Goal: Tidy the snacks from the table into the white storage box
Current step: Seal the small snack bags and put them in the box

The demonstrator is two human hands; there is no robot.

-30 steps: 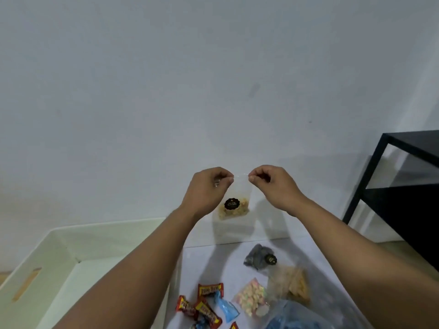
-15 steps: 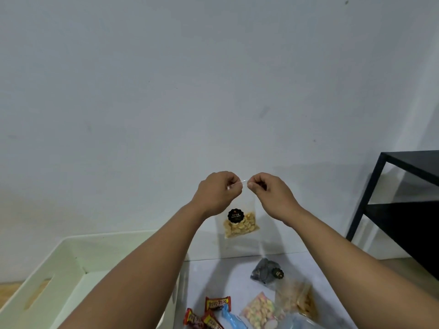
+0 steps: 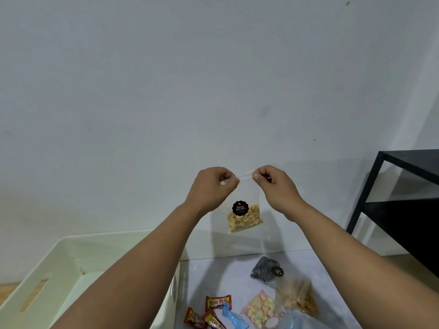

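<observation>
While your left hand [image 3: 213, 186] and right hand [image 3: 275, 186] pinch the top corners of the clear nut bag [image 3: 243, 213], it hangs in the air between them. Below your left hand sits the white storage box [image 3: 71, 262]. Below your right hand, more snacks [image 3: 259, 307] lie on the table [image 3: 213, 276].

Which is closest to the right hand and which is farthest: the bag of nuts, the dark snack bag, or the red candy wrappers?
From the right hand, in the head view:
1. Bag of nuts: pinched at its top edge by both hands, hanging just below.
2. Dark snack bag: on the table, below the hand.
3. Red candy wrappers: on the table near the bottom edge, beside the white storage box.
</observation>
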